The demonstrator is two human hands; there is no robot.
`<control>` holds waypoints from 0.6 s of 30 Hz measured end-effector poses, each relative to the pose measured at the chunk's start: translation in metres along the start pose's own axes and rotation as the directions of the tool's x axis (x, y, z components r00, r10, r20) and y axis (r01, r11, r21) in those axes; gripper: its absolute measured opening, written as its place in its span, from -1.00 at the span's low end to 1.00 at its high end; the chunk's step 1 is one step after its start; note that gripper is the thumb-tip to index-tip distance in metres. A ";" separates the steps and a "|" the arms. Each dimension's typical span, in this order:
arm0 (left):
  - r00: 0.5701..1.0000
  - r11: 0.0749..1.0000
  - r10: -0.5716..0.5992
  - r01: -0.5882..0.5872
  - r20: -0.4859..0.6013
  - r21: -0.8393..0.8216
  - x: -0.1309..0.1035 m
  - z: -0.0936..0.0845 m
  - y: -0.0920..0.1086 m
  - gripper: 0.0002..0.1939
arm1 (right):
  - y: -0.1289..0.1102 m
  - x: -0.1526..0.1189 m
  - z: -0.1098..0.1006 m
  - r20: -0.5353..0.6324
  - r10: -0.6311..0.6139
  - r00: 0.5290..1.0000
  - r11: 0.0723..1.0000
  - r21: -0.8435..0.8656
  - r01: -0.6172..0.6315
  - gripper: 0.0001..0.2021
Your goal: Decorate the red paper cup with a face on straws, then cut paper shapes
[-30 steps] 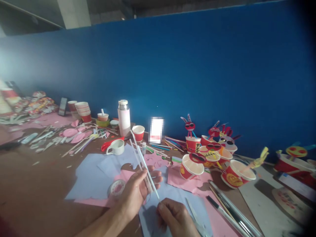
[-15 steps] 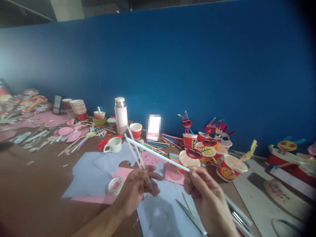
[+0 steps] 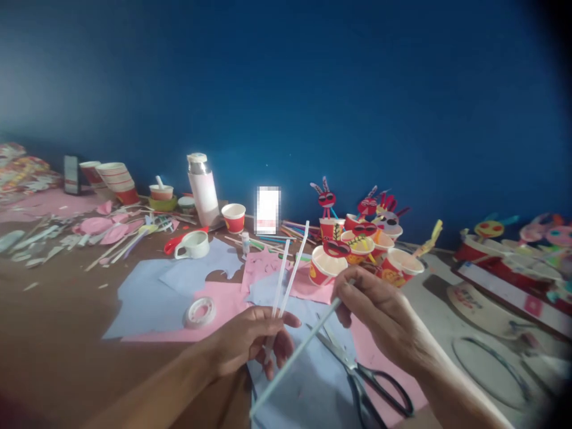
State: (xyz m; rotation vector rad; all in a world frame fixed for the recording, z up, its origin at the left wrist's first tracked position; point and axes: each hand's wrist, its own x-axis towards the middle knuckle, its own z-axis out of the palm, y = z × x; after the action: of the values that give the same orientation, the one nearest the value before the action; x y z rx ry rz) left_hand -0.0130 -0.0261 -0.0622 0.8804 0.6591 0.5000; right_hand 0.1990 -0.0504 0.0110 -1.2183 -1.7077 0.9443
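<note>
Between the fingers of my left hand (image 3: 248, 335) stand two whitish translucent straws (image 3: 294, 269), tilted upward and slightly apart. My right hand (image 3: 382, 310) pinches one end of a pale green straw (image 3: 292, 361), whose other end slants down to the lower left. That straw passes in front of the left fingertips; whether it touches them I cannot tell. Below the right hand, black-handled scissors (image 3: 348, 359) lie partly spread on blue paper (image 3: 308, 393) and pink paper (image 3: 373, 357). A roll of clear tape (image 3: 190, 314) rests left of my left hand.
Behind my hands stand a white flask (image 3: 204, 195), a red paper cup (image 3: 233, 218) and a pale mug (image 3: 195, 245). Several cups with paper faces (image 3: 328, 266) are grouped at the right. Paper scraps (image 3: 93, 225) and stacked cups (image 3: 118, 182) lie left. A blue partition (image 3: 286, 95) closes the back.
The green straw has swung from pointing up-left to pointing down-left in my right hand. The straws in my left hand now lean right instead of left. The view has shifted right and down.
</note>
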 end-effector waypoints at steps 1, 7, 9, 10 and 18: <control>0.999 0.999 -0.035 0.034 0.022 0.008 -0.001 0.002 -0.001 -0.76 | 0.001 0.000 0.002 -0.002 -0.008 1.000 0.998 -0.068 0.008 -0.74; 0.981 0.989 -0.146 0.142 0.131 0.039 -0.003 0.010 -0.001 -0.77 | 0.006 -0.001 0.007 -0.010 -0.099 0.995 0.929 -0.360 0.088 -0.81; 0.981 0.990 -0.139 0.134 0.137 0.048 -0.003 0.011 -0.002 -0.76 | 0.007 -0.001 0.006 -0.038 -0.115 0.993 0.918 -0.386 0.092 -0.80; 0.981 0.991 -0.130 0.124 0.143 0.051 -0.003 0.011 -0.003 -0.75 | 0.007 -0.001 0.006 -0.056 -0.116 0.992 0.917 -0.389 0.086 -0.79; 0.985 0.995 -0.087 0.094 0.150 -0.039 -0.002 0.007 -0.008 -0.88 | 0.003 0.003 0.004 -0.111 -0.013 0.994 0.962 -0.274 -0.018 -0.75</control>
State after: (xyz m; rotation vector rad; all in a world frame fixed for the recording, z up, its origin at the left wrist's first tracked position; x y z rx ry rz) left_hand -0.0083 -0.0357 -0.0653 0.8317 0.5467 0.3628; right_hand 0.1958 -0.0471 0.0075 -1.4251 -1.7879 0.6406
